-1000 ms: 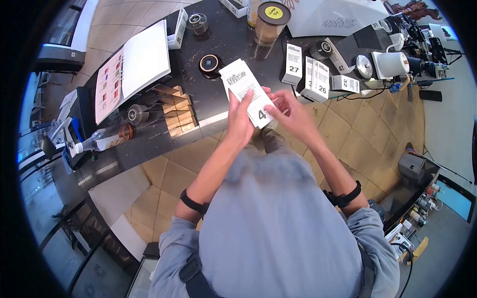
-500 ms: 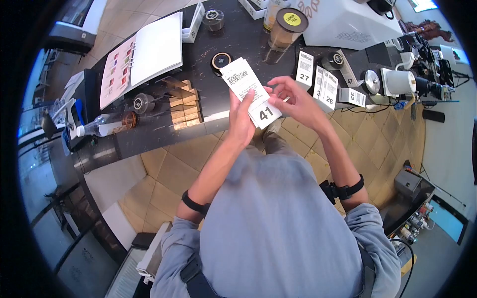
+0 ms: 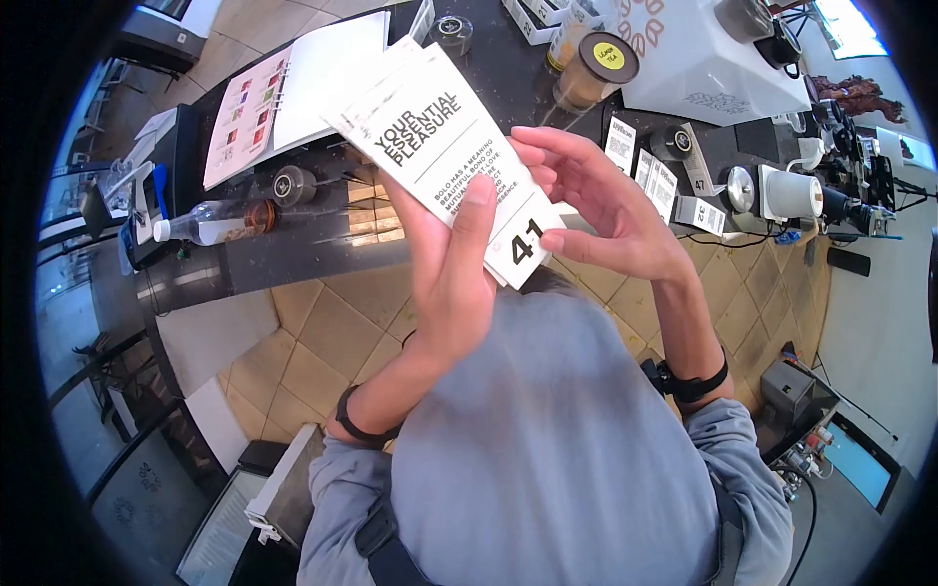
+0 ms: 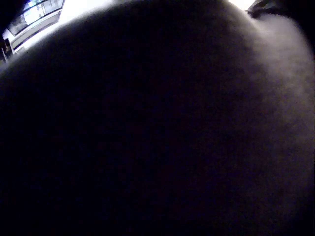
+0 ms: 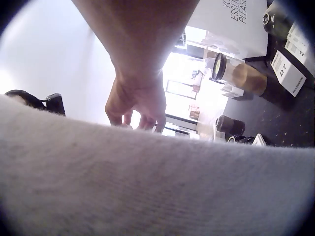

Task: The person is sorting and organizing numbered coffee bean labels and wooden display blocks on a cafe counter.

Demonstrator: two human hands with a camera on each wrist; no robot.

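Note:
A tall white box (image 3: 449, 146) printed "YOUR ESSENTIAL PLEASURE" and numbered 41 is held up close to the head camera. My left hand (image 3: 445, 283) grips it from below, with the thumb (image 3: 474, 220) laid across its front. My right hand (image 3: 611, 210) curls round the box's right edge, fingertips at mid-edge and thumb by the lower corner. In the right wrist view that right hand (image 5: 138, 103) shows above my grey shirt, with the box (image 5: 231, 14) at the top. Dark cloth blocks the left wrist view.
A dark counter (image 3: 322, 249) lies below the hands. On it are an open binder (image 3: 293, 88), a bottle on its side (image 3: 210, 223), wooden blocks (image 3: 376, 220), a yellow-lidded jar (image 3: 596, 68), several numbered white boxes (image 3: 650, 176) and a white kettle (image 3: 791, 195). The floor is tiled.
Both hands have lifted the white box from just above the counter up toward the head camera, so it looks much larger. The right hand stays at its right edge.

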